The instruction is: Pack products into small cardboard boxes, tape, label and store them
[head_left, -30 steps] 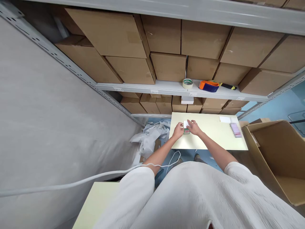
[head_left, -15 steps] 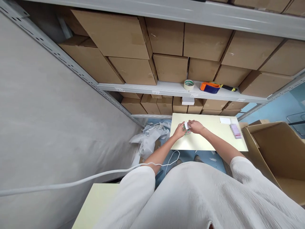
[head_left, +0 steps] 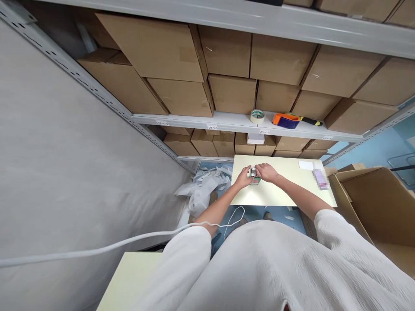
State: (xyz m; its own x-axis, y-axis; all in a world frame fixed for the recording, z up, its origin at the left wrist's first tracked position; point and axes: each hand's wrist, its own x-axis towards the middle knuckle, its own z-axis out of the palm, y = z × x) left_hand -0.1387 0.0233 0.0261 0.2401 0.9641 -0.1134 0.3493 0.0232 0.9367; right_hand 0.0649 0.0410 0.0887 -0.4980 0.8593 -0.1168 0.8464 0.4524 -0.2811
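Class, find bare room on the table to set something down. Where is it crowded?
The table is bare between the right hand and the white card, and between the green box and the near edge. Crowded: the box, between right and left hand; right end, with card and purple item.

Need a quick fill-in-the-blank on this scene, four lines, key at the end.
1. The left hand and right hand are at a small box, nearer the table's ____ end in the picture.
2. On the shelf, the orange-and-blue item lies ____ the tape roll and the black-and-yellow tool.
3. The cable is coloured ____.
4. The open carton reaches the picture's ____ edge.

Missing words: left; between; white; right.
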